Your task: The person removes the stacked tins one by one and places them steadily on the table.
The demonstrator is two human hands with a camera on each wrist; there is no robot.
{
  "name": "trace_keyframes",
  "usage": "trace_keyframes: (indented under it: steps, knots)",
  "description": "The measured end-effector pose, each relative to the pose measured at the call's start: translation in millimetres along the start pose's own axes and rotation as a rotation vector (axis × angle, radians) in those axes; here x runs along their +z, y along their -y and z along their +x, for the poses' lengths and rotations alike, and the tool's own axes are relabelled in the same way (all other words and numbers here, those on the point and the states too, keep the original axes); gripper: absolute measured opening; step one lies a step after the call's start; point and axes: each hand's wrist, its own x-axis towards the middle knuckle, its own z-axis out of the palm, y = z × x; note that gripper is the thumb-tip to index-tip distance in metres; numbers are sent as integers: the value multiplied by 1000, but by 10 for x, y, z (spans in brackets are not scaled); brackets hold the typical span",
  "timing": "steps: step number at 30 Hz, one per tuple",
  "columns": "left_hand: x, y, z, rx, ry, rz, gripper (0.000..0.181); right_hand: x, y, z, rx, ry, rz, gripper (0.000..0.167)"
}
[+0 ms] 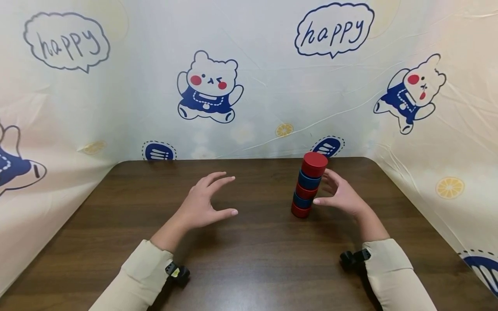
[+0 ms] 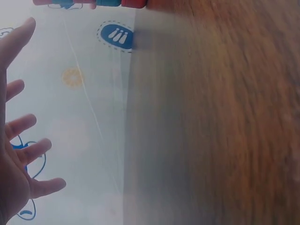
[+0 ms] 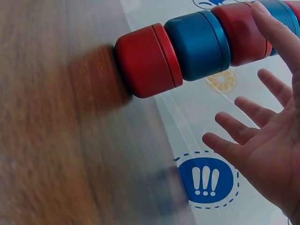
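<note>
1. From here, the right hand's (image 1: pixel 342 194) fingers (image 3: pixel 241 126) are parted and loosely bent, the thumb (image 3: pixel 276 28) lifted away from them. They grip nothing that I can make out; the thumb tip sits right at the stack's side, and whether it touches I can't tell. That wide cup looks meant to guard or steady the column without squeezing.

2. The left hand (image 1: pixel 200 205) is open too, fingers and thumb apart around nothing, well off from the stack. It faces inward, perhaps so both palms flank the space and neither knocks anything.

3. The stack (image 1: pixel 307 190) stands on the table just inside the right hand: five round canisters, red and blue by turns, red at bottom and top. Set end on end, they seem to rely on flat faces and balance alone. It tilts a little in the head view, which may be only the lens.

4. Past the hands come pale sleeves (image 1: pixel 145 265), wrist cameras (image 1: pixel 354 259) strapped near the cuffs, presumably to watch each palm.

5. Beneath is the brown table (image 1: pixel 249 259); behind hangs a bear-printed sheet (image 1: pixel 264 43), likely a backdrop.
</note>
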Motion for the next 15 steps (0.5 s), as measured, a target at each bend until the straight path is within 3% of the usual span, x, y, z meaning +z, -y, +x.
trace_keyframes:
  steps: [9, 15]
  knots:
    - [107, -62, 46, 36, -49, -62, 77, 45, 29, -15, -26, -42, 101, 79]
    - [196, -128, 94, 71, -96, -103, 71, 66, 67, -24, 0, -65, 96, 78]
